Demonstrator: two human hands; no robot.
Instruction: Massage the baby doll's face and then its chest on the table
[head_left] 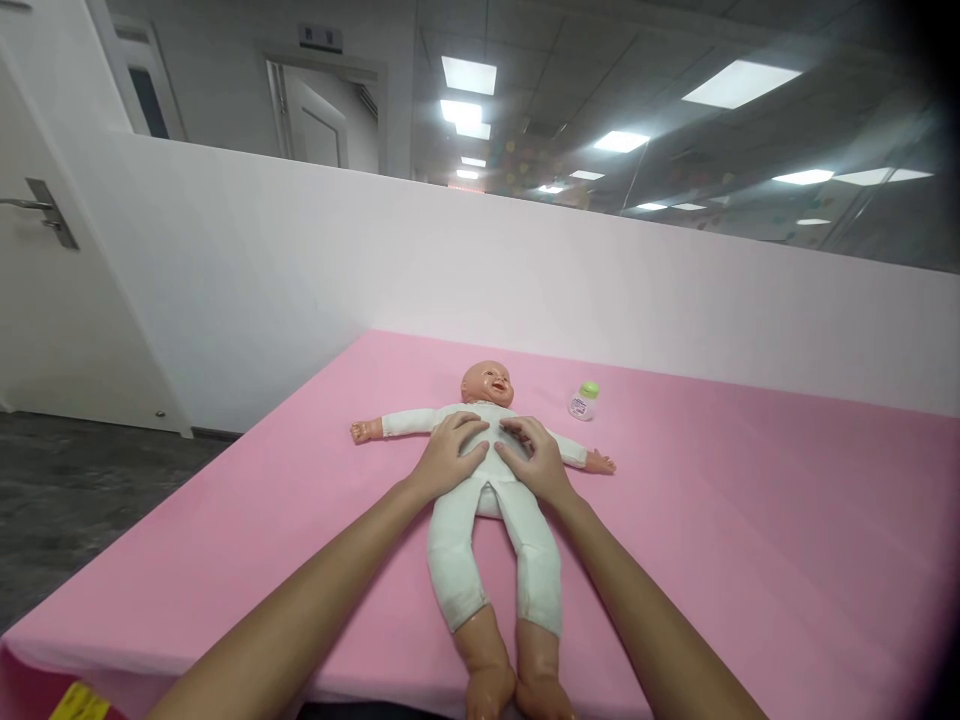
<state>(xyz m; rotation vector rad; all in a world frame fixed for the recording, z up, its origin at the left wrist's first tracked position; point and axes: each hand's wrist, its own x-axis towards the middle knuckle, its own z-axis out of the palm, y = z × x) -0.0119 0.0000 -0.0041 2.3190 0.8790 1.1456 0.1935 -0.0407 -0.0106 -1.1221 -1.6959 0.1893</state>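
Two hands rest flat on a baby doll (491, 470). The left hand (448, 455) lies palm down on the doll's chest, fingers spread and loose, gripping nothing. The right hand (534, 460) lies beside it on the doll's belly, fingers likewise spread and open, their tips close to those of the left. The doll lies on its back near the middle of the pink desk (750, 540), arms stretched out to either side, legs pointing toward the person, dressed in a white one-piece suit with bare hands and feet. A small bottle (583, 401) with a green cap stands on the desk, just beyond the doll's arm near its head. Behind the desk rises a white partition wall (300, 260).
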